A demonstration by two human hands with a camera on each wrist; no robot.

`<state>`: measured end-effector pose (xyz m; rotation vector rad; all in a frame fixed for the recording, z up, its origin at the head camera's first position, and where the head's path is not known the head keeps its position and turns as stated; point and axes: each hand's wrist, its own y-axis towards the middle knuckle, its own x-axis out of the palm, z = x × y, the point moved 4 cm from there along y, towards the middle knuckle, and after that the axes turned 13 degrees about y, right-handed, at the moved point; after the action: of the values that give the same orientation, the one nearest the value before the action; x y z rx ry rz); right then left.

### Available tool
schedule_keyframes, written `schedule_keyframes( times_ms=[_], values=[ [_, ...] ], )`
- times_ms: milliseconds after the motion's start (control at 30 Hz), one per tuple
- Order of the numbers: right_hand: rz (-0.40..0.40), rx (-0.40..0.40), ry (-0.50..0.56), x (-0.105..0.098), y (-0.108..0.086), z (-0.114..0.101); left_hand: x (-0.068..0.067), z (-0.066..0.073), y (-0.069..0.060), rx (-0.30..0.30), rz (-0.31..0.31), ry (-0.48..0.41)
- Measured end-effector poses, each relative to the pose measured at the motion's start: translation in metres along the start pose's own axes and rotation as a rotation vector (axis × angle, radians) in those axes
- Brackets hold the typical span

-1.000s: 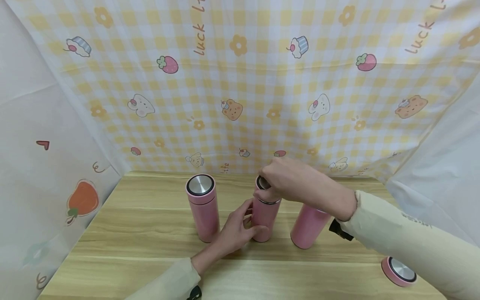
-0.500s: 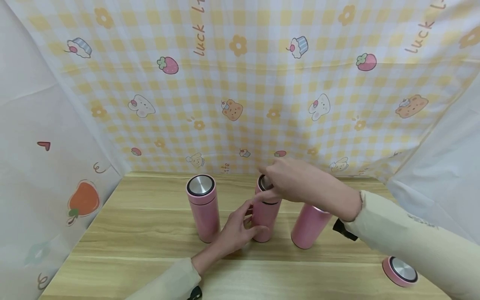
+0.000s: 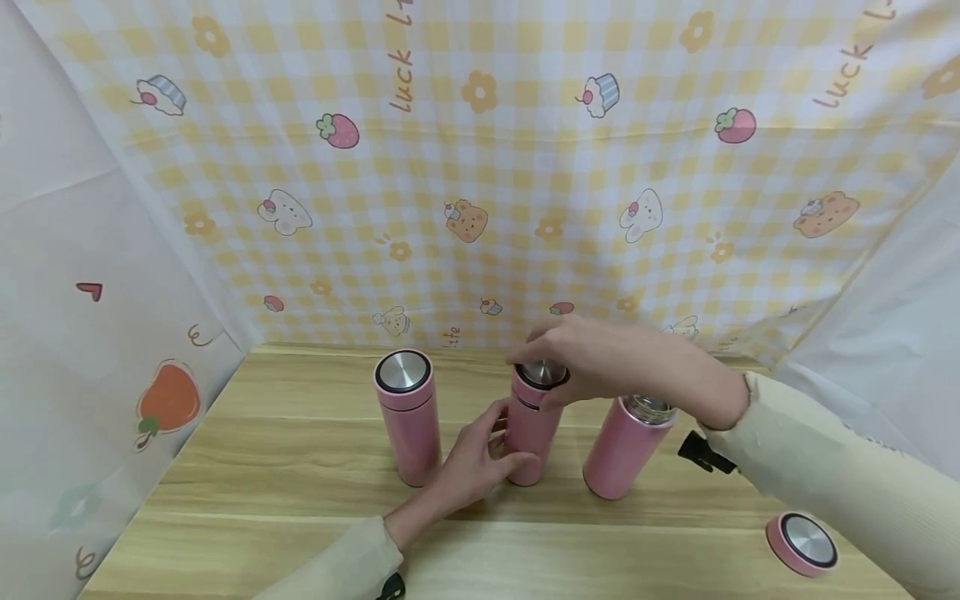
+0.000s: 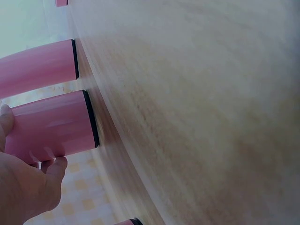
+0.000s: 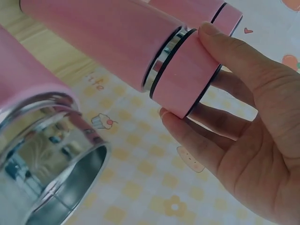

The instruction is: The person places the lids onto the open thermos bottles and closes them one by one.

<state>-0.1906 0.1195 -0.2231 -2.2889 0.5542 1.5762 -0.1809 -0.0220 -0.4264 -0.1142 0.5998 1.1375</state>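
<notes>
Three pink thermos bottles stand in a row. My left hand holds the middle thermos low on its body, thumb in front and fingers behind. At its top, my right hand pinches the pink lid between thumb and fingers. A strip of bright steel shows between that lid and the body in the right wrist view. To the right, the lidless thermos has its steel mouth exposed. The left thermos wears its lid with a silver top.
A loose pink lid lies silver side up at the table's right. The wooden table meets a yellow checked cloth behind the bottles. White cloth hangs at the left side.
My right hand has turned on the lid and shifted slightly right, its fingers now more spread. More of the lid's top and the right thermos's mouth shows. My left hand stays put.
</notes>
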Motion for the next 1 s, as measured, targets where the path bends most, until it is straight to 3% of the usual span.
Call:
schedule_keyframes(
  times_ms=[333, 1000],
  values=[
    [0.016, -0.044, -0.041, 0.0, 0.0019, -0.0033, 0.0006, -0.0004, 0.0008, -0.016, 0.003, -0.004],
    [0.015, 0.021, -0.129, 0.0028, 0.006, -0.0072, 0.0008, -0.0015, 0.001, -0.007, 0.007, -0.006]
  ],
)
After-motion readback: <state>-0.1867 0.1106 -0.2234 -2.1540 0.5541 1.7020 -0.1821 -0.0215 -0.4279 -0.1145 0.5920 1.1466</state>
